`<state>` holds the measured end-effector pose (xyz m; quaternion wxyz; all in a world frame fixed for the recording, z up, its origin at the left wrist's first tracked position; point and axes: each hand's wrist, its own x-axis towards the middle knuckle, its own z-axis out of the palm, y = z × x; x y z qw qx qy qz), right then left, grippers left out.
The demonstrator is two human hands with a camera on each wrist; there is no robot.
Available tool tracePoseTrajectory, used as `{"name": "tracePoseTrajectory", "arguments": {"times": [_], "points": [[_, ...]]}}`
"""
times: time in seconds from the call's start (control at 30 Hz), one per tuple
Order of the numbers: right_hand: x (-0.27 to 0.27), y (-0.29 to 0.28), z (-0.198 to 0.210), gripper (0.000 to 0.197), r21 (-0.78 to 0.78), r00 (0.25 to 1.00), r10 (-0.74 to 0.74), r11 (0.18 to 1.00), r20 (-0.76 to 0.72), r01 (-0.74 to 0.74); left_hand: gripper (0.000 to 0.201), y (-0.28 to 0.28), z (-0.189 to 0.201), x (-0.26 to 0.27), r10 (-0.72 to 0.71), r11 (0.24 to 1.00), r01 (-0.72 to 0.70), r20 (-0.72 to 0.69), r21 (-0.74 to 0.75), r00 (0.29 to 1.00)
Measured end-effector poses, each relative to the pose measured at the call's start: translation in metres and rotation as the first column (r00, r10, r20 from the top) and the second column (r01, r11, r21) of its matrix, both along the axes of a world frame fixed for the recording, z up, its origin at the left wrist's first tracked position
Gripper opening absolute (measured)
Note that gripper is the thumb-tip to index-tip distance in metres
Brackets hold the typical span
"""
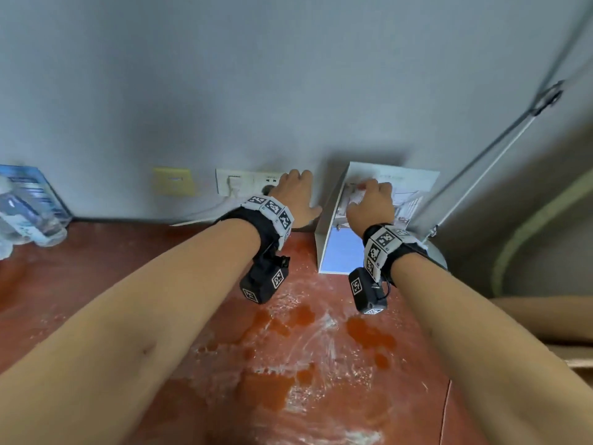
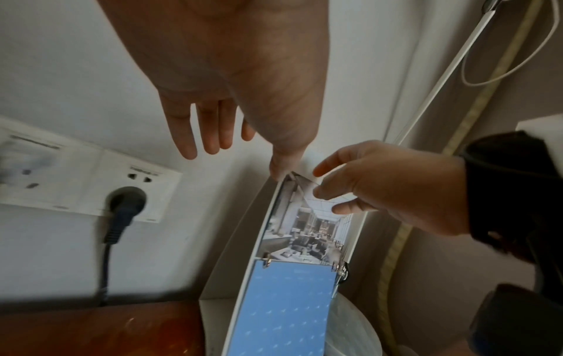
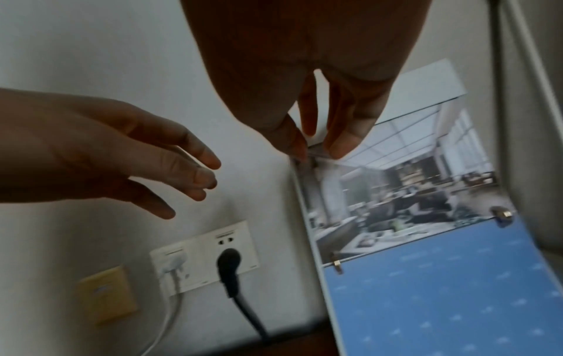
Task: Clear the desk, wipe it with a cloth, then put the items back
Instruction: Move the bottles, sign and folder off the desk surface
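Nearest, the red-brown desk (image 1: 96, 284) shows wet streaks and smears across its middle, between the two forearms. Farther in, at the back right against the wall (image 1: 288, 75), a white binder (image 1: 333, 245) stands propped open, its blue inner sheet low and a page with an office photo (image 3: 405, 192) above the metal rings. The right hand (image 1: 372, 203) is at the top left corner of that page: thumb and forefinger pinch the corner, the other fingers loosely bent. The left hand (image 1: 296, 197) hovers just left of the binder, in front of the wall, fingers straight and slightly spread, holding nothing; its thumb lies by the binder's upper edge, though whether it touches cannot be told. Behind it a white socket plate (image 3: 207, 255) on the wall carries a black plug (image 3: 228, 262) and a white one, with a yellow plate (image 1: 173, 181) beside. At the far left edge, water bottles (image 1: 29, 216) stand by a blue leaflet. A lamp arm (image 1: 500, 136) slants up the right corner.
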<state>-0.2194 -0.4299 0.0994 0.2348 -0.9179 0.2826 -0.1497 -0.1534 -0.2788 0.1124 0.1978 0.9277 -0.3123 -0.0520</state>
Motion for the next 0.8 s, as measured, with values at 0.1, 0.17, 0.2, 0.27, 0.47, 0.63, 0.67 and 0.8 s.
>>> {"name": "tracePoseTrajectory", "arguments": {"times": [0.1, 0.17, 0.2, 0.27, 0.47, 0.63, 0.67, 0.8], "points": [[-0.006, -0.038, 0.000, 0.053, -0.009, 0.992, -0.072, 0.997, 0.101, 0.074, 0.062, -0.034, 0.007, 0.003, -0.014, 1.000, 0.014, 0.014, -0.017, 1.000], [-0.006, -0.054, 0.001, 0.060, -0.043, 0.984, -0.085, 0.995, 0.155, 0.093, 0.060, -0.054, 0.011, 0.007, -0.034, 0.999, 0.035, 0.030, -0.037, 0.999], [-0.006, -0.060, 0.003, 0.065, -0.078, 0.982, -0.087, 0.992, 0.165, 0.101, 0.057, -0.063, 0.012, 0.009, -0.039, 0.998, 0.041, 0.042, -0.052, 0.998], [-0.004, -0.069, 0.005, 0.075, -0.175, 0.986, -0.089, 0.978, 0.141, 0.114, 0.058, -0.080, 0.016, 0.011, -0.048, 0.996, 0.053, 0.070, -0.077, 0.996], [0.009, -0.083, 0.001, 0.067, -0.222, 0.995, -0.091, 0.970, 0.042, 0.098, 0.057, -0.105, 0.017, 0.021, -0.151, 0.988, 0.153, 0.115, -0.005, 0.982], [0.008, -0.090, -0.003, 0.047, -0.262, 0.996, -0.079, 0.961, 0.032, 0.085, 0.025, -0.107, 0.028, 0.027, -0.162, 0.987, 0.161, 0.093, 0.016, 0.983], [0.006, -0.089, -0.002, 0.047, -0.281, 0.996, -0.082, 0.956, 0.035, 0.089, 0.025, -0.106, 0.030, 0.026, -0.172, 0.985, 0.170, 0.095, 0.024, 0.981], [0.002, -0.074, 0.005, 0.047, -0.313, 0.995, -0.083, 0.945, 0.061, 0.098, 0.026, -0.093, 0.039, 0.019, -0.196, 0.980, 0.190, 0.133, 0.057, 0.972]]}}
